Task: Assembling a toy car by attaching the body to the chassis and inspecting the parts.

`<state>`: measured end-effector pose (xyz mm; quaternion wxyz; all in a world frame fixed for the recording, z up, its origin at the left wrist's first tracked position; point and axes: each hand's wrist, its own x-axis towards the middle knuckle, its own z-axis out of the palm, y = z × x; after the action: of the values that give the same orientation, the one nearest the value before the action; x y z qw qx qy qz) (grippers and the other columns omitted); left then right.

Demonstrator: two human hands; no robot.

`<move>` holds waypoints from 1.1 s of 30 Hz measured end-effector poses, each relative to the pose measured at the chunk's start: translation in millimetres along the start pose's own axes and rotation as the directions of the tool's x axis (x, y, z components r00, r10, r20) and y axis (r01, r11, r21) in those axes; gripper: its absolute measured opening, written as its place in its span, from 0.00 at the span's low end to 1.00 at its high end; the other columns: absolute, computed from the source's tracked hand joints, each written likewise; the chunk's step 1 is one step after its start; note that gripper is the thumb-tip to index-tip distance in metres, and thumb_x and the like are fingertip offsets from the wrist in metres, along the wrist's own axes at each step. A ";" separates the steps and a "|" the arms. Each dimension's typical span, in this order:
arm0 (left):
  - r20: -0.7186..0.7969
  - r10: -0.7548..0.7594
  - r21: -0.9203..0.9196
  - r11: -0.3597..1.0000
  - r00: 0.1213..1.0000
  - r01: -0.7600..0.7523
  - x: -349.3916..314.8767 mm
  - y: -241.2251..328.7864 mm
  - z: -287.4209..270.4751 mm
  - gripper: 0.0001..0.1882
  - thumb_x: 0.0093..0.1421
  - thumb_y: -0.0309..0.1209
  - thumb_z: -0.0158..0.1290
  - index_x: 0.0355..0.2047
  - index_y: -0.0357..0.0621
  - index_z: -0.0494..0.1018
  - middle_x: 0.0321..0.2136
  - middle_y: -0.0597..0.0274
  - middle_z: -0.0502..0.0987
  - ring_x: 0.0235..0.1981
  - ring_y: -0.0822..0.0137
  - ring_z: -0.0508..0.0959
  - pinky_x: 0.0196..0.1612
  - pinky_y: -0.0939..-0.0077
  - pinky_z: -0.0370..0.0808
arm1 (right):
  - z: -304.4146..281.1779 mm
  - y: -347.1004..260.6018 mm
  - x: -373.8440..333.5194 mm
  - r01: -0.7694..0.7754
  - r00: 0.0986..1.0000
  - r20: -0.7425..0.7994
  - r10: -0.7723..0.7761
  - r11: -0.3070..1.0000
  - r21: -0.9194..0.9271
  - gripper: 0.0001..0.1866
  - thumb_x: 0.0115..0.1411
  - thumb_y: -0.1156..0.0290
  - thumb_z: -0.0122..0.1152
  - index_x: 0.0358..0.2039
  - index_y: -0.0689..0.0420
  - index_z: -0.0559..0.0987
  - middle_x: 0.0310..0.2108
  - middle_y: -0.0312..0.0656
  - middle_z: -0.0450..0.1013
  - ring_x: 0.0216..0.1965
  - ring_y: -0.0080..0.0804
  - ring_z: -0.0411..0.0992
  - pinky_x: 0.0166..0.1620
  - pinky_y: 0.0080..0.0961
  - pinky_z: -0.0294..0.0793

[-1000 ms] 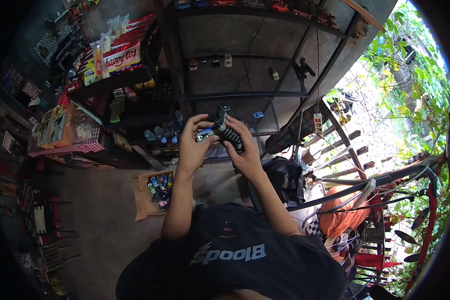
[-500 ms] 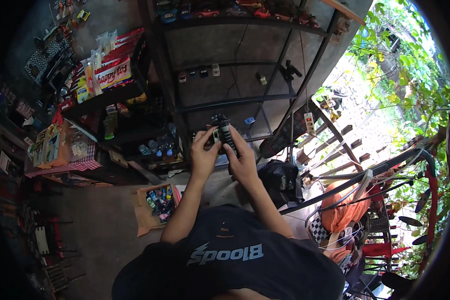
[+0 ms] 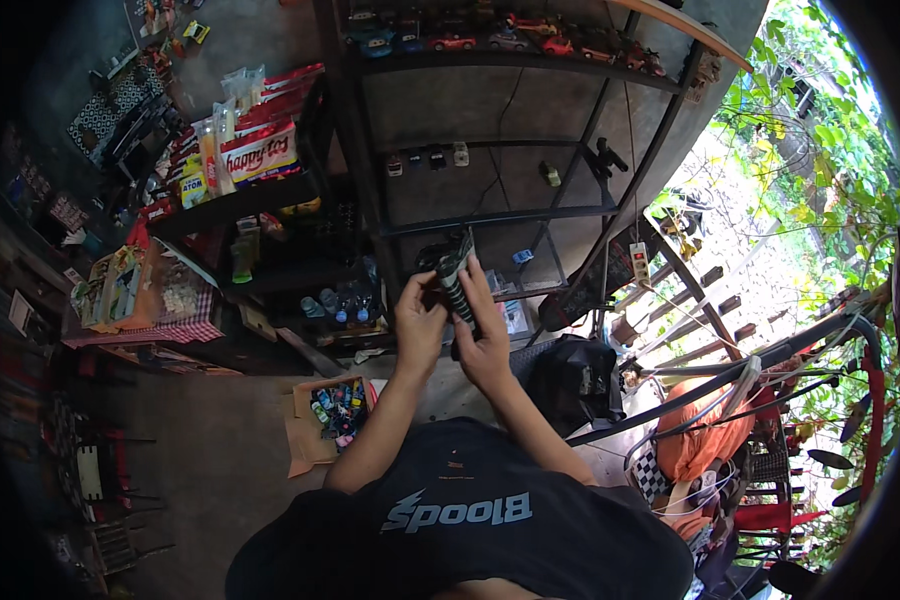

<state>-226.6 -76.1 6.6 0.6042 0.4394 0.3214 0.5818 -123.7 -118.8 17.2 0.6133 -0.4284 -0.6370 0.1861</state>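
Both my hands are raised in front of my chest, close together, around a dark toy car (image 3: 453, 278) with light stripes. My left hand (image 3: 419, 325) grips its left side with the thumb on top. On the car's right side, my right hand (image 3: 484, 335) wraps it with the fingers pointing up. The car stands nearly upright, nose toward the metal shelf rack (image 3: 490, 215). Much of the car is hidden by my fingers.
The dark shelf rack (image 3: 530, 60) carries small toy cars on its upper boards. An open cardboard box (image 3: 310, 430) of small toys lies on the concrete floor at lower left. Snack bags (image 3: 260, 150) fill shelves at left. A black bag (image 3: 570, 380) and bicycles stand at right.
My hands and the toy car have shifted slightly down and right in view as my head turned. Both hands kept their hold on the car.
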 end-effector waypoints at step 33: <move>0.004 0.188 -0.058 0.981 0.982 -0.187 7.0 8.3 19.6 0.26 0.57 0.12 0.54 0.57 0.30 0.67 0.49 0.59 0.71 0.50 0.70 0.74 0.54 0.79 0.71 | -40.4 -17.6 9.9 -0.072 0.984 0.150 0.098 0.984 -0.166 0.33 0.53 0.87 0.49 0.62 0.64 0.64 0.63 0.55 0.62 0.65 0.49 0.59 0.66 0.34 0.56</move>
<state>-211.6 -72.8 23.0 0.5606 0.4528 0.2590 0.6431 -90.1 -132.7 44.0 0.5164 -0.4869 -0.6773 0.1938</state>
